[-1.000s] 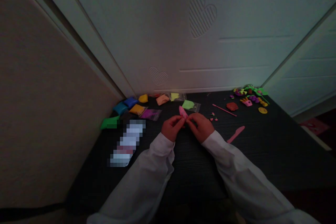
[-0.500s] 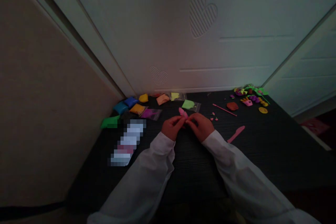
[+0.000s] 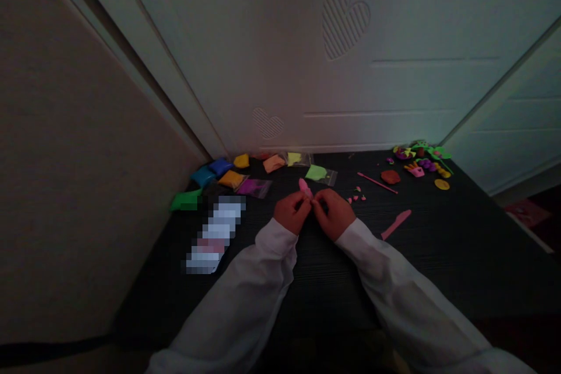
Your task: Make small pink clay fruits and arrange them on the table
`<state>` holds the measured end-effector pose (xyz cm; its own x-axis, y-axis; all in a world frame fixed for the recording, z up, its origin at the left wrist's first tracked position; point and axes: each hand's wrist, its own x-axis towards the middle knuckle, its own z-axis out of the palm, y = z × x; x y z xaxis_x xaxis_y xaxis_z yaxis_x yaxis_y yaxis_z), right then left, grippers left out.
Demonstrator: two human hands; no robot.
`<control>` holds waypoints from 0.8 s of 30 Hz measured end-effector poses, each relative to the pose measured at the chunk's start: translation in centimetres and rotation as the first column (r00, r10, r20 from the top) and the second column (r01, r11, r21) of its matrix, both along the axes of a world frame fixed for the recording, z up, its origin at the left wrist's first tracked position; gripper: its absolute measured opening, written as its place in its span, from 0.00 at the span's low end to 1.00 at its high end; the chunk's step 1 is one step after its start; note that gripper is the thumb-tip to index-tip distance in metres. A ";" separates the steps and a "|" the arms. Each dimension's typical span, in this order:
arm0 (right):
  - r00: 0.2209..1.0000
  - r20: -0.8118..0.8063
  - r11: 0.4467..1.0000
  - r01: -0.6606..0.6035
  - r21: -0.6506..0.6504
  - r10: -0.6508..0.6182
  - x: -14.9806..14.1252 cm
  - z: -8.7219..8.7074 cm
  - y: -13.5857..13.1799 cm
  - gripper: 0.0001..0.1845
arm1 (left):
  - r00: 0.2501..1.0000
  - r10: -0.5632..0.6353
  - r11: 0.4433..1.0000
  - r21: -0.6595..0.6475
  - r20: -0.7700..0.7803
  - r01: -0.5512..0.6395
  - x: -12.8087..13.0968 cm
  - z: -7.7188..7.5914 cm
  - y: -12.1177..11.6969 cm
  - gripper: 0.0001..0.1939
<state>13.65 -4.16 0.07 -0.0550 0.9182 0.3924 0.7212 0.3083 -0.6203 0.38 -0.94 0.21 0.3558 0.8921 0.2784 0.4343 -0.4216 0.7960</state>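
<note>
A lump of pink modelling clay (image 3: 304, 187) sticks up between my two hands, over the middle of the dark table. My left hand (image 3: 291, 212) is closed, its thumb and fingers pinching the clay from the left. From the other side my right hand (image 3: 335, 215) pinches at the clay's lower end with closed fingertips. The fingers hide that lower end. Several tiny pink clay bits (image 3: 355, 198) lie just right of my right hand. Further right rests a pink plastic clay knife (image 3: 396, 224), and behind the bits a thin pink stick tool (image 3: 377, 183).
Bags of coloured clay, such as a light green one (image 3: 316, 173) and an orange one (image 3: 231, 179), line the back left. A blurred phone-like panel (image 3: 215, 235) lies left. A reddish-brown clay piece (image 3: 390, 176) and small clay models (image 3: 416, 170) sit back right. A white panel (image 3: 280, 70) stands behind.
The view has shifted slightly. My hands stay together at the pink clay, with the fingers in slightly different positions. One more pink bit shows beside my right hand.
</note>
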 end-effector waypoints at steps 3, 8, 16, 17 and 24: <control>0.999 -0.035 1.000 0.023 -0.007 -0.023 -0.2 0.1 -0.1 0.05 | 1.000 -0.014 1.000 0.028 0.010 0.014 0.1 0.3 -0.1 0.10; 0.996 -0.085 0.999 0.030 -0.022 -0.032 -0.4 0.5 -0.3 0.06 | 0.999 -0.031 0.999 0.024 0.011 0.031 0.0 0.5 -0.1 0.10; 0.985 -0.149 0.996 0.087 -0.035 -0.091 -0.2 0.9 -0.1 0.07 | 0.998 -0.045 0.998 0.052 0.043 0.043 -0.1 0.0 -0.3 0.10; 0.982 -0.156 0.994 0.105 -0.035 -0.109 -0.1 0.9 0.0 0.07 | 0.997 -0.053 0.997 0.062 0.050 0.050 -0.1 -0.1 -0.3 0.11; 0.987 -0.153 0.999 0.039 -0.034 -0.044 -0.3 0.5 0.2 0.03 | 0.996 0.053 0.990 0.128 0.071 -0.062 -0.5 -0.4 0.0 0.10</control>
<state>13.33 -4.00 0.55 0.0420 0.9301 0.3649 0.6287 0.2592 -0.7332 -0.17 -0.93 -0.15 0.2813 0.8651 0.4152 0.4079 -0.4994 0.7643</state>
